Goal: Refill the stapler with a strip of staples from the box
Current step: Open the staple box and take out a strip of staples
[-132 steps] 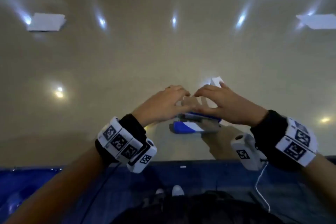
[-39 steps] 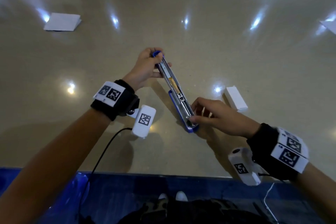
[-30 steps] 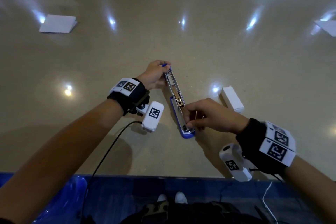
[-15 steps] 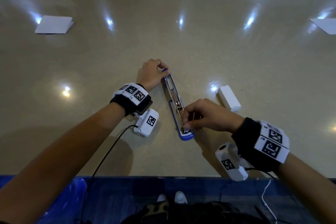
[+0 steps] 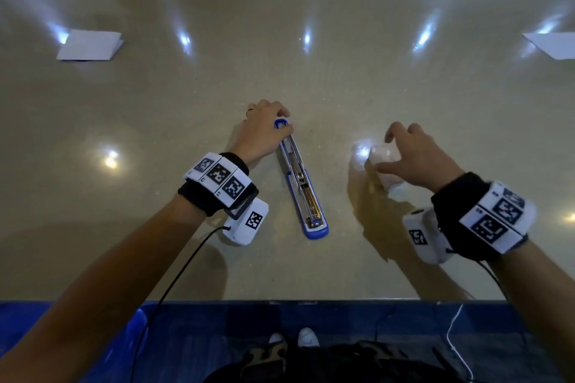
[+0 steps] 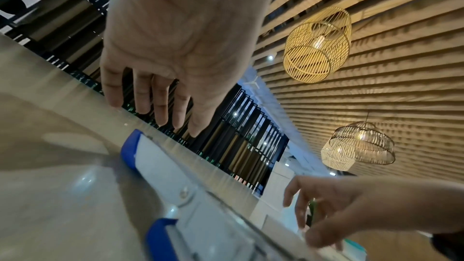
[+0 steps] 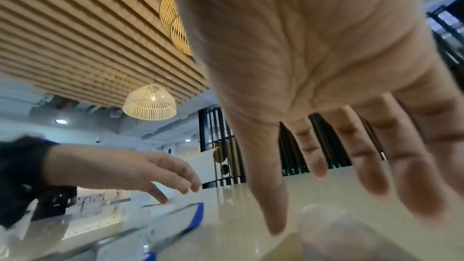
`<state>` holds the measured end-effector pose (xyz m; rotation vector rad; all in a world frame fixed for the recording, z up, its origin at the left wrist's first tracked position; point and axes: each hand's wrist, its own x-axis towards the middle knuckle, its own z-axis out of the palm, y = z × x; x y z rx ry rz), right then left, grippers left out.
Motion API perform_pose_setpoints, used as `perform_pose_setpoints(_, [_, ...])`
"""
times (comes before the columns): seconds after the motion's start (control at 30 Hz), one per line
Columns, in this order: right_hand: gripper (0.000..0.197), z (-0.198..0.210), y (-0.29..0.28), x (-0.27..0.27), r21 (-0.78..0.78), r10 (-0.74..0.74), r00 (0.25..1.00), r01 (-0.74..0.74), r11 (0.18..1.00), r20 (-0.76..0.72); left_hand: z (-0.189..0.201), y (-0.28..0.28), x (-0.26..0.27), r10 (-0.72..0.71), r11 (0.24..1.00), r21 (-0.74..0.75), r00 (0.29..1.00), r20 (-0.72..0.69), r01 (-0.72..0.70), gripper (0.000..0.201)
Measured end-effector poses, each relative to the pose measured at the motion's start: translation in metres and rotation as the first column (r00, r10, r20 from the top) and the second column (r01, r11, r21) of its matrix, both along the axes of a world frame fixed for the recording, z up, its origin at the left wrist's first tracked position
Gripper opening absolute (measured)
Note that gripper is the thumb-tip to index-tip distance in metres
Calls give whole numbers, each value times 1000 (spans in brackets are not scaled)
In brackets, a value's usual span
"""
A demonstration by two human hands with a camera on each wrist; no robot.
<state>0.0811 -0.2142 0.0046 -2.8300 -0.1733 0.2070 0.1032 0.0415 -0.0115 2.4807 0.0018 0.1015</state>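
Observation:
The blue and silver stapler lies opened out flat on the beige table, its metal channel facing up with a coppery piece inside. My left hand is at its far end, fingers straight, and the fingertips touch the blue tip. To the right, my right hand hovers with spread fingers over the small white staple box. The thumb hangs beside the blurred box. Neither hand grips anything.
A folded white paper lies at the far left and another white sheet at the far right. The table's front edge runs just below my forearms. A black cable trails from the left wrist.
My right hand has left the stapler's near end and moved right to the white box. The left hand stays at the stapler's far end, its fingers now straighter.

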Motion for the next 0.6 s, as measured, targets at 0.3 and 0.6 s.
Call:
perform_pose_setpoints(0.3, [50, -4, 15, 2, -16, 36, 994, -38, 999, -106, 10, -17, -32, -178, 978, -92, 981, 77, 185, 33])
perform_pose_setpoints(0.6, [38, 28, 36, -30, 541, 311, 950, -248, 804, -26, 33, -16, -69, -396, 860, -348, 918, 4, 372, 37])
